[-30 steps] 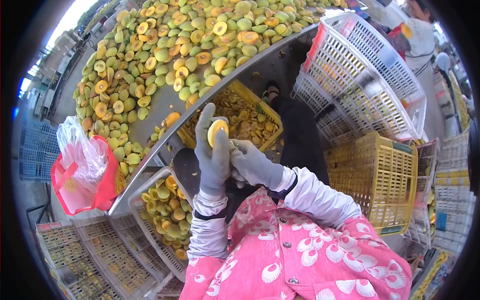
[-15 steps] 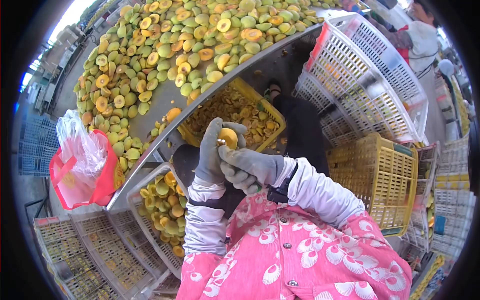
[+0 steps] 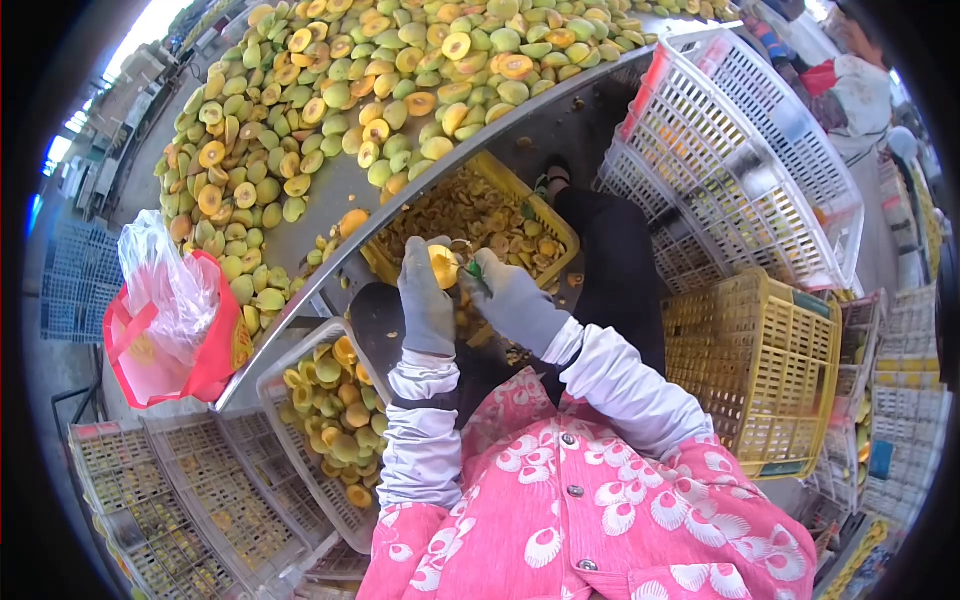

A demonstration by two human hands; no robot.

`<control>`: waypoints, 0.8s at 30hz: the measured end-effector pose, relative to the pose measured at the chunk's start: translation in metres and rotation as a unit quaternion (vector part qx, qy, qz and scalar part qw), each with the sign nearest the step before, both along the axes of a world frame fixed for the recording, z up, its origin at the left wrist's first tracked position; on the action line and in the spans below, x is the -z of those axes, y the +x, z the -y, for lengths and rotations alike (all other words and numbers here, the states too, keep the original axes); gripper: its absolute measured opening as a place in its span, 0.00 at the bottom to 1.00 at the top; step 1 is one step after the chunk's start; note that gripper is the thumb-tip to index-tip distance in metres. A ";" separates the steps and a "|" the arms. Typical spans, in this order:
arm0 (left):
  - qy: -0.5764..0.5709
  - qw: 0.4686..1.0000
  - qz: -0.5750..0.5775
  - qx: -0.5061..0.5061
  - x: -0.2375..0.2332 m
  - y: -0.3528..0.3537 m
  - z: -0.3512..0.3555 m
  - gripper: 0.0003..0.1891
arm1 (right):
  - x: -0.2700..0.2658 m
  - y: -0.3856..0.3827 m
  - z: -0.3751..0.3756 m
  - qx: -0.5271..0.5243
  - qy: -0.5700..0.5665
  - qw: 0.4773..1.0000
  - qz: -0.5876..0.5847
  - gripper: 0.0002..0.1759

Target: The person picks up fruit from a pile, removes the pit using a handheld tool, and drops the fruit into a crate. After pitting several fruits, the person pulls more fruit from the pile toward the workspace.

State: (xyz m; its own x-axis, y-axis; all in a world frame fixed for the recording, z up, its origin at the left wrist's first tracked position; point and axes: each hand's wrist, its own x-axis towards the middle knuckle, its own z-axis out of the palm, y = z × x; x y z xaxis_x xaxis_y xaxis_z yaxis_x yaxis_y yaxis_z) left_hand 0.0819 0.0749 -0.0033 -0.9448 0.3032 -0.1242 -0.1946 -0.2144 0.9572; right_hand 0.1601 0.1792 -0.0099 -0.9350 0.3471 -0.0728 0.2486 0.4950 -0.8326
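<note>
My left hand [image 3: 426,305], in a grey glove, is closed around a peach half [image 3: 443,266] with yellow-orange flesh. Just to its right, my gloved right hand [image 3: 512,302] grips a small pitting tool [image 3: 474,268] with a green handle. The tool's thin curved metal end rises beside the fruit. Below both hands sits a yellow crate [image 3: 572,232] of peels and scraps. A white crate [image 3: 268,395] by my left leg contains more fruit halves.
A metal table [image 3: 335,195] heaped with halved fruit lies ahead. On its left corner stands a red bag [image 3: 222,335] with clear plastic. White crates [image 3: 740,165] and a yellow crate [image 3: 765,375] stand on the right. A person [image 3: 855,95] is at the far right.
My right hand has moved away from the left, to the right, and the green-handled tool now shows in it. The peach half has turned, and the view has shifted slightly.
</note>
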 end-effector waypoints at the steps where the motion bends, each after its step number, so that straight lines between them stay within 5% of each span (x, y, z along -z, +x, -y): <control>1: -0.024 0.996 -0.090 0.005 0.005 0.001 0.000 0.23 | -0.005 -0.001 0.002 -0.004 0.040 0.999 0.018 0.15; 4: -0.023 0.997 0.047 -0.057 0.021 0.004 -0.005 0.16 | 0.006 -0.006 0.008 0.015 0.126 0.988 0.087 0.13; 5: -0.138 0.987 -0.005 -0.080 0.006 0.013 -0.004 0.12 | 0.018 -0.007 0.009 0.023 0.151 0.987 0.054 0.13; 6: -0.318 0.920 -0.165 -0.156 0.025 0.014 -0.004 0.09 | 0.034 -0.007 0.008 0.024 0.170 0.985 0.018 0.14; 8: -0.284 0.892 -0.269 -0.226 -0.002 0.036 0.008 0.07 | 0.071 -0.013 -0.012 0.048 0.104 0.990 0.087 0.17; 11: -0.299 0.863 -0.303 -0.273 -0.026 0.048 0.068 0.08 | 0.117 -0.007 -0.037 0.057 0.163 0.981 0.090 0.20; 13: -0.377 0.815 -0.254 -0.360 0.016 0.047 0.143 0.05 | 0.129 0.007 -0.036 0.024 0.203 0.977 0.063 0.19; 15: -0.597 0.691 -0.305 -0.271 0.116 0.067 0.263 0.09 | 0.112 0.004 -0.036 0.027 -0.076 0.984 0.161 0.22; 16: -0.652 0.692 -0.177 -0.256 0.126 0.101 0.294 0.11 | 0.108 0.007 -0.034 0.015 -0.072 0.985 0.158 0.22; 17: -0.760 0.633 -0.081 -0.125 0.131 0.136 0.324 0.13 | 0.106 0.012 -0.031 0.022 -0.115 0.976 0.181 0.19; 18: -0.818 0.544 -0.169 -0.075 0.188 0.176 0.377 0.13 | 0.104 0.015 -0.028 0.032 -0.159 0.965 0.207 0.16; 19: -0.777 0.610 -0.052 -0.148 0.211 0.207 0.397 0.14 | 0.114 0.017 -0.028 0.044 -0.202 0.953 0.221 0.15; 22: -0.727 0.621 0.040 -0.289 0.146 0.216 0.359 0.14 | 0.130 0.029 -0.027 0.032 -0.226 0.949 0.217 0.15; 24: -0.692 0.625 -0.088 -0.349 0.138 0.179 0.342 0.15 | 0.131 0.036 -0.024 0.021 -0.223 0.951 0.215 0.14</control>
State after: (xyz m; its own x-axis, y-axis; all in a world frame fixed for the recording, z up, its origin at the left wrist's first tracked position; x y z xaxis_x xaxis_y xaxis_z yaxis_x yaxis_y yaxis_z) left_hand 0.2607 -0.2671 -0.1412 -0.8229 -0.4744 0.3127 -0.3825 0.8694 0.3127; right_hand 0.1963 0.2030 -0.1406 -0.7721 0.2281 -0.5932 0.6244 0.0989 -0.7748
